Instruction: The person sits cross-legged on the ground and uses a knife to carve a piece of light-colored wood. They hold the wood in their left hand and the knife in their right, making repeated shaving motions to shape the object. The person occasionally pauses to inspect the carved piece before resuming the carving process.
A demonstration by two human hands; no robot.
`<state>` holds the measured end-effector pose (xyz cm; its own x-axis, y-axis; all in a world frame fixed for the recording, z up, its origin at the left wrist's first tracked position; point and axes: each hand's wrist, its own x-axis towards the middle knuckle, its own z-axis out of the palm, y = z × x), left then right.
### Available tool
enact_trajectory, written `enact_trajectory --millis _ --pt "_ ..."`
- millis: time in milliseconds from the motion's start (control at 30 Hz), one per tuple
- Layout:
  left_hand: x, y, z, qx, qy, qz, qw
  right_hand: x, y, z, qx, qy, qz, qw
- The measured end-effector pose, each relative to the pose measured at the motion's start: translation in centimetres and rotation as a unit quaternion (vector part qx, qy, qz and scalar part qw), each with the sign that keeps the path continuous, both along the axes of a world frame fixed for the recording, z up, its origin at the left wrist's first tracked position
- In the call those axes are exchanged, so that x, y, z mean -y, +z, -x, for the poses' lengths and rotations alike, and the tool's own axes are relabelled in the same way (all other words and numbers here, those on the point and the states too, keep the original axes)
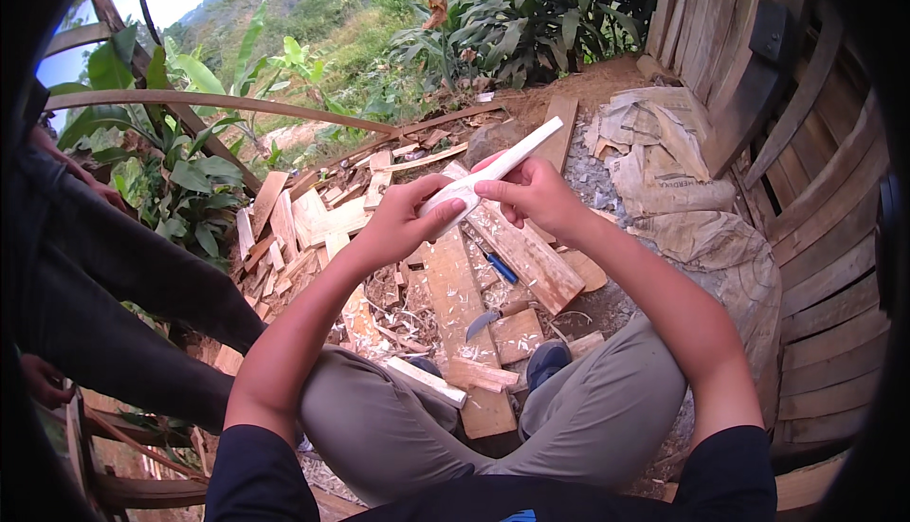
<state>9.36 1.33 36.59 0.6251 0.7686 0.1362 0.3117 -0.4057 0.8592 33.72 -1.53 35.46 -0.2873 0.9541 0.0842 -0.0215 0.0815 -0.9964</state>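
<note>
A pale, whittled wooden piece (521, 149), long and narrow at its far right end and wider near my left hand, is held up at a slant in front of me. My left hand (413, 217) grips the wide end, thumb on top. Around the middle closes my right hand (538, 198), its thumb pressed on the wood. Below them, a knife with a curved blade (482, 323) and wooden handle lies on the boards. Farther up rests a blue pen-like tool (500, 268) on a plank strewn with shavings.
Planks (455, 285) and wood offcuts (313, 219) cover the ground before me. A squared wooden strip (427, 382) lies by my left leg. Flattened sacks (664, 157) spread along the slatted wall (834, 285) at right. Another person's dark-trousered legs (123, 266) are at left.
</note>
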Motion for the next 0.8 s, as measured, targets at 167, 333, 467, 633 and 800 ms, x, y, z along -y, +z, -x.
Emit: enact_trajectory --millis 167,333,467,633,800 --pt "-0.2 -0.3 -0.1 0.018 -0.004 0.025 1.0 -0.1 -0.2 0.0 -0.022 -0.007 0.014 1.0" --pt "-0.6 -0.7 0.0 0.021 -0.02 0.0 1.0 -0.4 -0.5 0.0 -0.027 -0.03 0.027 0.999" --pt "-0.4 -0.3 -0.1 -0.006 -0.033 -0.032 0.999 -0.7 -1.2 -0.3 -0.051 -0.049 0.032 0.997" --pt "-0.5 -0.7 0.0 0.001 -0.039 -0.052 0.998 -0.9 -0.9 -0.4 -0.035 -0.046 0.018 0.998" --pt "-0.4 -0.5 0.4 -0.025 -0.02 -0.019 0.999 -0.3 0.0 -0.3 -0.006 -0.049 0.019 0.999"
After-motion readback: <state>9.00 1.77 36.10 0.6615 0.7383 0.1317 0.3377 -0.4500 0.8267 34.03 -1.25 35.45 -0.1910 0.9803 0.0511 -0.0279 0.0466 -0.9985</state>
